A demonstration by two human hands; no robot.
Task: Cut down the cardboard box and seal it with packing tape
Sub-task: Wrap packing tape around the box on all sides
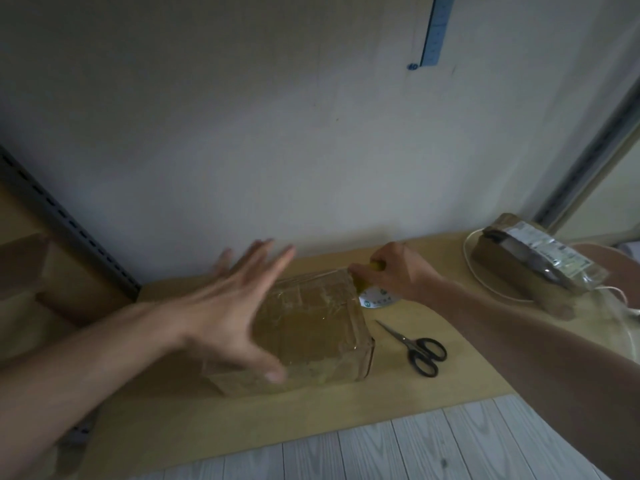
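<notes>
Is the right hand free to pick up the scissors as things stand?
Probably not yet: the right hand grips the tape roll. The scissors lie uncovered beside the box.

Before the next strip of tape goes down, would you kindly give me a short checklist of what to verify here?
1. Tape roll firmly held: ok, the right hand grips it at the far right corner of the cardboard box.
2. Box steadied: cannot tell, the left hand is spread open and blurred over its left side.
3. Top closed flat: ok, shiny tape covers it.
4. Scissors at hand: ok, lying on the table right of the box.
5. Tape end stuck to the far edge: cannot tell, too blurred.
</notes>
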